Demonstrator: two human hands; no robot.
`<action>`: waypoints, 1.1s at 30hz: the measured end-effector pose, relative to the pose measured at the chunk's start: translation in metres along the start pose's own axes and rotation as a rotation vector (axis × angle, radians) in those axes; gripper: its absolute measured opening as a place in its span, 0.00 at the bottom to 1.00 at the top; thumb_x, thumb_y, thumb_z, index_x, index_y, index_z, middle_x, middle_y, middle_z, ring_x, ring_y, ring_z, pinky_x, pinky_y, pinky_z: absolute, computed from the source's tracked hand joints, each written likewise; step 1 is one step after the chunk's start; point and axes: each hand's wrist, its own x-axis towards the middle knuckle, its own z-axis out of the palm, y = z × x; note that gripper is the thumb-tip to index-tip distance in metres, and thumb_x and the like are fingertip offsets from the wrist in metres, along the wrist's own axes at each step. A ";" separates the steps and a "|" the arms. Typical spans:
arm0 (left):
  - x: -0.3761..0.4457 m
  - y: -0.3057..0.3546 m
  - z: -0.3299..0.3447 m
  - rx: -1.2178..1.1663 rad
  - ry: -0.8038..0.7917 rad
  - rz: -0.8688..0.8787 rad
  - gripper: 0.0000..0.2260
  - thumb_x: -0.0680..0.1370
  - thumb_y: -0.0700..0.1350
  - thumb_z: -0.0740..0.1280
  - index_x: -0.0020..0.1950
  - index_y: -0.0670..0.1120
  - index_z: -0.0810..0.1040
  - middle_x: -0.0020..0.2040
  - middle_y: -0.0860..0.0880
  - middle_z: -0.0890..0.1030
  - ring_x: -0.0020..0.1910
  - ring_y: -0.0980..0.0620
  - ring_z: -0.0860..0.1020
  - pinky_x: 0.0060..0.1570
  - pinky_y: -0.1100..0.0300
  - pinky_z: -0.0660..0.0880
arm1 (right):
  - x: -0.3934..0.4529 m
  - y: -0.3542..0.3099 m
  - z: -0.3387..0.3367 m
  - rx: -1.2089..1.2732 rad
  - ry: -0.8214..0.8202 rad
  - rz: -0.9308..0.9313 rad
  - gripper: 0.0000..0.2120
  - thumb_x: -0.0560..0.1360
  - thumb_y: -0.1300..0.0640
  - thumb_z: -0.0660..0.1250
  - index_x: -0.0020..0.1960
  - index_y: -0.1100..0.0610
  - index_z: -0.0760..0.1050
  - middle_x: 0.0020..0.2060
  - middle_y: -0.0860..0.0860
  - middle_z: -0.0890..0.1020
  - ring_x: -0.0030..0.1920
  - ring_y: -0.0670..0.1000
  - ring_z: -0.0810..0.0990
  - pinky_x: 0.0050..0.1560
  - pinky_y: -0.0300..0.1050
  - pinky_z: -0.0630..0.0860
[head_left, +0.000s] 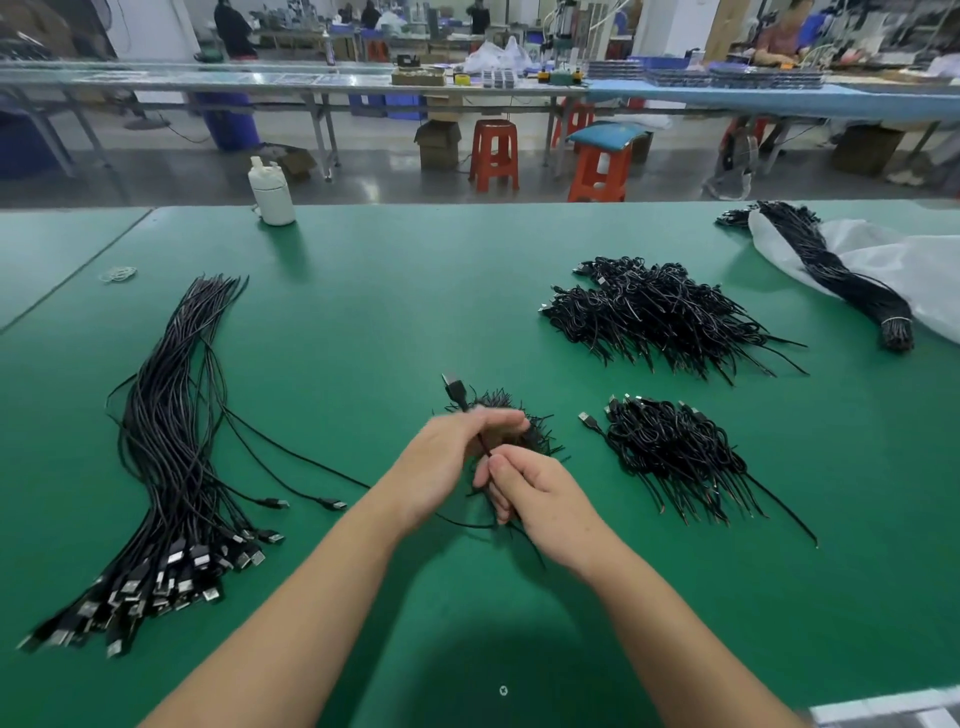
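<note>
Over the middle of the green table (395, 301), my left hand (447, 457) grips a black USB cable (456, 391) just below its plug, which sticks up above my fingers. My right hand (535, 493) pinches the same cable lower down, fingers curled round it. Behind both hands lies a small heap of black twist ties (524, 415), partly hidden. A long loose bundle of straight USB cables (171, 457) lies to the left, plugs toward me.
Two piles of coiled cables lie to the right, a near pile (670, 452) and a larger far pile (660, 312). A tied bundle (841, 280) rests on a white plastic bag (893, 260) at far right. A white bottle (272, 192) stands at the far edge; rubber bands (118, 274) lie far left.
</note>
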 end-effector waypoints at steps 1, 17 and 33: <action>0.001 0.007 0.000 -0.022 0.128 0.073 0.19 0.77 0.51 0.54 0.53 0.48 0.84 0.55 0.49 0.85 0.60 0.51 0.80 0.71 0.49 0.68 | 0.000 0.002 0.003 0.053 -0.029 0.023 0.15 0.85 0.61 0.55 0.42 0.57 0.73 0.27 0.48 0.68 0.32 0.51 0.68 0.38 0.45 0.72; -0.020 0.018 -0.047 0.279 -0.495 -0.475 0.21 0.86 0.48 0.53 0.58 0.33 0.79 0.53 0.35 0.83 0.52 0.36 0.83 0.48 0.51 0.82 | 0.020 0.006 0.007 0.568 -0.088 0.286 0.16 0.84 0.55 0.57 0.38 0.55 0.71 0.27 0.47 0.60 0.27 0.46 0.57 0.30 0.38 0.61; 0.000 0.013 -0.044 -0.685 0.052 -0.127 0.15 0.83 0.47 0.58 0.48 0.40 0.79 0.30 0.49 0.79 0.23 0.55 0.75 0.23 0.66 0.71 | -0.003 0.053 0.038 0.486 -0.047 0.401 0.14 0.84 0.56 0.56 0.39 0.54 0.68 0.28 0.47 0.59 0.29 0.47 0.55 0.31 0.41 0.55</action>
